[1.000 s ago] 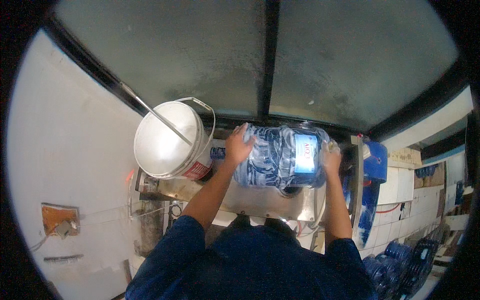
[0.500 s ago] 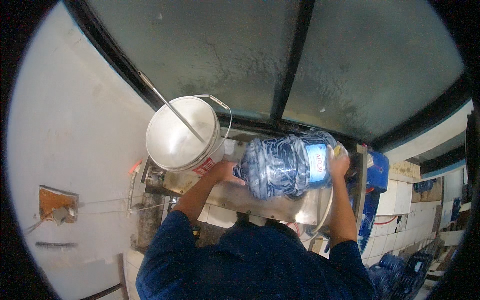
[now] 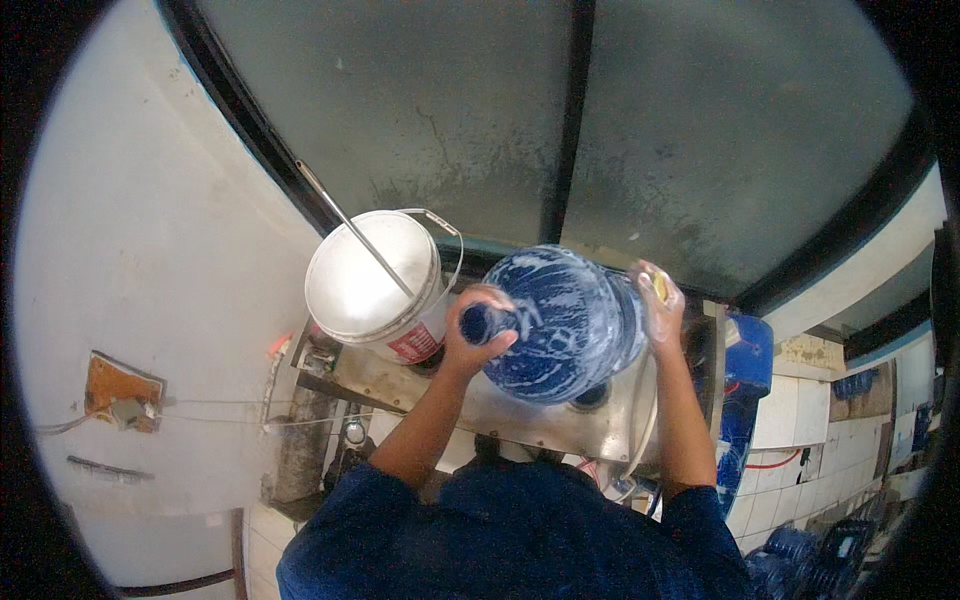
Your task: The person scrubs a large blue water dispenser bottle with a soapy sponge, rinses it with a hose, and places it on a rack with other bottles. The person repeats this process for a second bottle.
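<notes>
A large blue water-cooler bottle (image 3: 565, 325), streaked with white suds, lies tilted over the metal counter with its mouth toward the left. My left hand (image 3: 482, 330) is wrapped round its neck, thumb below the opening and fingers above. At the bottle's base end, my right hand (image 3: 662, 318) is wet with foam and closed on a yellow sponge (image 3: 659, 287), of which only a part shows between the fingers. Left of the bottle stands a white bucket (image 3: 433, 300) with a wire handle; a metal rod (image 3: 350, 222) leans out of it.
The steel counter (image 3: 500, 422) has round openings, one just below the bottle. A pale hose (image 3: 645, 440) hangs over its front right. A blue drum (image 3: 748, 355) stands on the right, and several blue bottles (image 3: 790, 560) lie at lower right. Dark-framed glass (image 3: 460, 120) rises behind.
The bottle has turned so its mouth now faces up toward me, and its label is out of sight. My left hand has shifted onto the neck; my right hand stays by the base.
</notes>
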Tool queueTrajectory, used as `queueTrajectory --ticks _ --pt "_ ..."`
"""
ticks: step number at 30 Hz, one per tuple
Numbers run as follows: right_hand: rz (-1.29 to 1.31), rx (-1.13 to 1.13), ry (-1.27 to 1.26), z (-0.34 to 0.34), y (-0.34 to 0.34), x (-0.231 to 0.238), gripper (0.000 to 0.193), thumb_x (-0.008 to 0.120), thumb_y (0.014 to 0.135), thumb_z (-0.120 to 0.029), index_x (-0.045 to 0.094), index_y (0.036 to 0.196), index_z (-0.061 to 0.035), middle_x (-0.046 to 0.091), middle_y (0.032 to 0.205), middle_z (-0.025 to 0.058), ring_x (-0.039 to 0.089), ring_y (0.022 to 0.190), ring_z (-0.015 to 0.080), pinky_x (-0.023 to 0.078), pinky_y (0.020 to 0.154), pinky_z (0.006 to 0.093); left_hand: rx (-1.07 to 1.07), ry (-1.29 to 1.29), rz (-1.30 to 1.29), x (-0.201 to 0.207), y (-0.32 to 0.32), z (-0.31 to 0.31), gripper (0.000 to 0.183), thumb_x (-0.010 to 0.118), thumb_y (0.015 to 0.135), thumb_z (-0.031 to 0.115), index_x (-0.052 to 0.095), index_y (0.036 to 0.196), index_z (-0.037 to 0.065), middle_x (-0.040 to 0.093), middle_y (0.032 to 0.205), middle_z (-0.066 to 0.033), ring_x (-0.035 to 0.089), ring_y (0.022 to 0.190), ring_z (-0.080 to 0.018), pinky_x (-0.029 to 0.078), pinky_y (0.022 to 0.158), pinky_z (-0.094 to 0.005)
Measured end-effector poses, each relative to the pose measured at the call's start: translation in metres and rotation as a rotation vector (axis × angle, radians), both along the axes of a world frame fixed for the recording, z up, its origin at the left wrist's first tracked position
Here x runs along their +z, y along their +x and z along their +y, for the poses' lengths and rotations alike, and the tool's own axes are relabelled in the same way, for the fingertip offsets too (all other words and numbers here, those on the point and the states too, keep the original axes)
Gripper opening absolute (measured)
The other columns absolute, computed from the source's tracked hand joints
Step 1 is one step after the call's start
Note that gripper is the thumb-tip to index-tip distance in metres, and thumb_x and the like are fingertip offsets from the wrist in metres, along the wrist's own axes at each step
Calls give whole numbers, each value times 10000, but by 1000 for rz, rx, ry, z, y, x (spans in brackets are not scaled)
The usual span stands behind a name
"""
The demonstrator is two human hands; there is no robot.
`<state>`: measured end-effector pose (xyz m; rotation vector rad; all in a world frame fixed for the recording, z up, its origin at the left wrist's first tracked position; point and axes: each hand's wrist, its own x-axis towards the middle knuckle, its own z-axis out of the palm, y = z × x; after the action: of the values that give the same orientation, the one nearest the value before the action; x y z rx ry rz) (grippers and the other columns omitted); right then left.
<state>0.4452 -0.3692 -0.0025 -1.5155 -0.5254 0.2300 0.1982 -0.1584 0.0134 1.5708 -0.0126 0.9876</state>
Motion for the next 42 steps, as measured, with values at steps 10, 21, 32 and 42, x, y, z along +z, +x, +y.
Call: queueTrajectory --ticks 10,21,32,42 --pt "-686 128 -515 32 -56 31 441 469 993 -192 543 1378 11 562 1394 246 478 1340 406 316 1167 493 577 -68 113 64 126 -86 323 829 680 60 653 951 52 691 899 -68 659 870 -191 506 860 -325" --pt "-565 -359 -273 11 -61 32 284 637 939 -96 591 1197 13 575 1186 219 566 1112 383 467 944 465 285 228 438 59 85 -67 938 757 868 230 157 1572 73 465 1439 -333 500 1324 -463 335 1158 -478" --pt "-747 175 56 194 -201 111 332 718 916 -269 539 1026 -11 567 978 214 594 935 389 426 908 519 295 452 498 -31 -19 -32 798 658 921 375 308 1557 43 257 1621 -246 231 1511 -404 180 1233 -452" --pt "-869 442 -654 230 -207 74 411 481 1020 -341 710 1085 -7 695 1102 250 654 1090 417 443 1033 567 13 260 566 -71 -32 -1 746 632 942 375 330 1556 77 243 1629 -236 239 1508 -386 182 1227 -446"
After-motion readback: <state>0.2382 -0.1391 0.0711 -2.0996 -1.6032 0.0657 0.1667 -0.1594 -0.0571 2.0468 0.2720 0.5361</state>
